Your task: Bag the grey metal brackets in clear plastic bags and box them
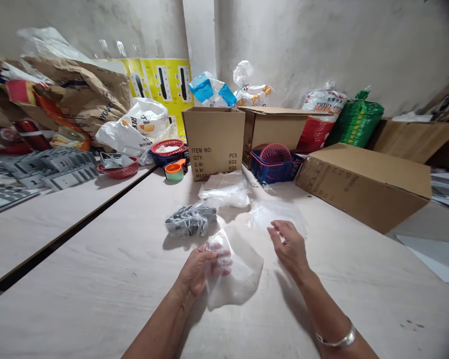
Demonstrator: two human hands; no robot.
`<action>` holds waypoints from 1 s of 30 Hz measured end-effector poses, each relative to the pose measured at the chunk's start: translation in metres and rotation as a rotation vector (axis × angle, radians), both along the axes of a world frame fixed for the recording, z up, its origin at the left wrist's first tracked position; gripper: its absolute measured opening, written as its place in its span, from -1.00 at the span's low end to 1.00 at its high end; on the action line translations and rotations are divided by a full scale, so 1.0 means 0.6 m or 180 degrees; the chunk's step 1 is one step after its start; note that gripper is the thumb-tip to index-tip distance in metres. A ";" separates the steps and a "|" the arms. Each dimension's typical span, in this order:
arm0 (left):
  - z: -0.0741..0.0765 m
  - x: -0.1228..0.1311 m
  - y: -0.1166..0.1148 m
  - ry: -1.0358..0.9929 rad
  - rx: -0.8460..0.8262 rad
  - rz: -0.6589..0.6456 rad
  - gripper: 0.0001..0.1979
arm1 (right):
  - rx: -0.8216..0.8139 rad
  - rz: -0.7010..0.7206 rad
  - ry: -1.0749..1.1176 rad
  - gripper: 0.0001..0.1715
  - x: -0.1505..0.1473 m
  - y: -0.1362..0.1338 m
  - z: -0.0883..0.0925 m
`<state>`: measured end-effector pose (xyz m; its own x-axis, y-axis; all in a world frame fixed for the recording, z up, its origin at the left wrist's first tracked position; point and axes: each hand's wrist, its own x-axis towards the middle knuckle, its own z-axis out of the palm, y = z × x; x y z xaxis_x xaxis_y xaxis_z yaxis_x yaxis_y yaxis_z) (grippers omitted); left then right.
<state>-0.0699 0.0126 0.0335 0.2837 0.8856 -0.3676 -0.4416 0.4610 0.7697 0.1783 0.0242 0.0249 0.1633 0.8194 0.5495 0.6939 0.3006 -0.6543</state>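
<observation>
My left hand [196, 269] pinches a clear plastic bag [239, 271] by its left edge, and the fingers show through the film. To the right, my right hand [290, 247] is raised over the table with thumb and fingers apart and nothing between them. Just beyond it lies a flat stack of clear plastic bags [271, 214]. A bundle of dark grey items in clear plastic [190, 221] rests past my left hand; what the items are I cannot make out. Behind it sits a pile of whitish plastic packaging [226, 189].
Cardboard boxes [213, 137] stand at the back, another box [362, 184] to the right. A blue basket [273, 172], a red basket [121, 169] and a tape roll [174, 172] are on the table. Grey-white cards [56, 167] are piled left, beyond a dark gap [71, 224] between tabletops.
</observation>
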 end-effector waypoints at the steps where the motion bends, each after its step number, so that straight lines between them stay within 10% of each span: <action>1: -0.001 -0.002 0.000 -0.0045 0.0033 -0.0028 -0.71 | -0.0233 0.0250 0.0134 -0.65 -0.014 -0.007 0.007; 12: 0.010 -0.014 -0.004 -0.1354 0.0735 -0.0089 -0.48 | -0.2868 0.1502 0.2081 -0.26 -0.040 -0.028 0.019; 18: 0.010 -0.003 -0.010 -0.1611 0.0714 -0.0129 -0.45 | -0.2371 0.2526 0.2170 -0.35 -0.075 -0.048 0.045; 30: -0.005 0.015 -0.015 -0.0169 0.0577 0.0044 -0.70 | -0.1732 0.1342 0.2875 -0.55 -0.070 -0.023 0.018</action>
<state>-0.0612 0.0036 0.0307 0.2859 0.9399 -0.1866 -0.4892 0.3106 0.8150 0.1360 0.0104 0.0355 -0.0261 0.9968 -0.0752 -0.1874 -0.0788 -0.9791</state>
